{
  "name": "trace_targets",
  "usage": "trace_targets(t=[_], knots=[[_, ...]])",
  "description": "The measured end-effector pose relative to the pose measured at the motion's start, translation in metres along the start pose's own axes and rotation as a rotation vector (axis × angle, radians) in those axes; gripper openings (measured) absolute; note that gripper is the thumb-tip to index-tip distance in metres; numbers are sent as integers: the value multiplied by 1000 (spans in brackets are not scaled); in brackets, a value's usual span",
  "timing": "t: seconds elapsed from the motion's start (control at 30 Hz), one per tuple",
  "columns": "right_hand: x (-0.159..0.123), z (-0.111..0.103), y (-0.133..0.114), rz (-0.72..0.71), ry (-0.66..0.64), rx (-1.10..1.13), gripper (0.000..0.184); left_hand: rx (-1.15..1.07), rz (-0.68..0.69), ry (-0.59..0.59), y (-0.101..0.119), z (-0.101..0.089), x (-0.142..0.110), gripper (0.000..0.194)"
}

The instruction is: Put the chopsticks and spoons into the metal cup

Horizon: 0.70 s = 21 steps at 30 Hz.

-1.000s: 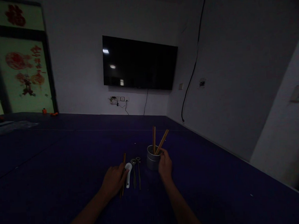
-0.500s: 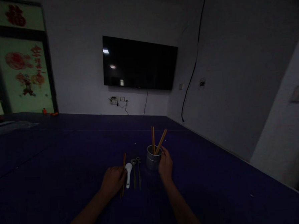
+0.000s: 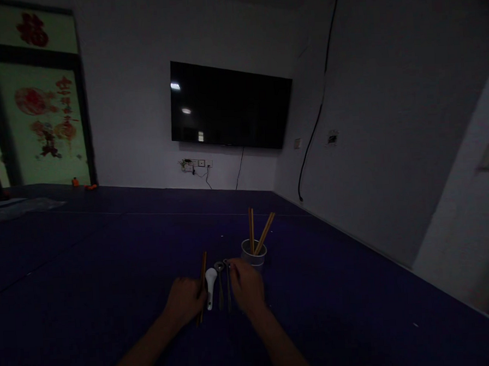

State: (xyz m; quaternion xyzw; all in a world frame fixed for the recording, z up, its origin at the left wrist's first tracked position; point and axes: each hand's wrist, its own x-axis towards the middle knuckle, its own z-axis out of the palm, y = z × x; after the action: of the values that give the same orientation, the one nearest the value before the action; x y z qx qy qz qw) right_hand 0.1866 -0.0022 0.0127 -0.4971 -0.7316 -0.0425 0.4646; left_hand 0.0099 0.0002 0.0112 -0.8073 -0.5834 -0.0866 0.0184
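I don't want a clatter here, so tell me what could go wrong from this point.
The right hand overlaps the metal cup in view; a careless move might knock it, and the tall chopsticks standing in it could make it tippier.
Its fingertips are at the outermost metal utensil, close beside the metal spoon, which they might nudge.
The left hand is at loose chopsticks, which could roll against the white spoon.
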Motion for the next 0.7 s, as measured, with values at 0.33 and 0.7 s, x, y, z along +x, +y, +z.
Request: trace_targets(t=[0.33,0.7], knots=[[-11,21,-5,-135,-371,-60,31,19,4,1,2,4,-1,36],[-13,23,-5,-166,-523,-80,40,20,-7,-12,3,5,0,38]])
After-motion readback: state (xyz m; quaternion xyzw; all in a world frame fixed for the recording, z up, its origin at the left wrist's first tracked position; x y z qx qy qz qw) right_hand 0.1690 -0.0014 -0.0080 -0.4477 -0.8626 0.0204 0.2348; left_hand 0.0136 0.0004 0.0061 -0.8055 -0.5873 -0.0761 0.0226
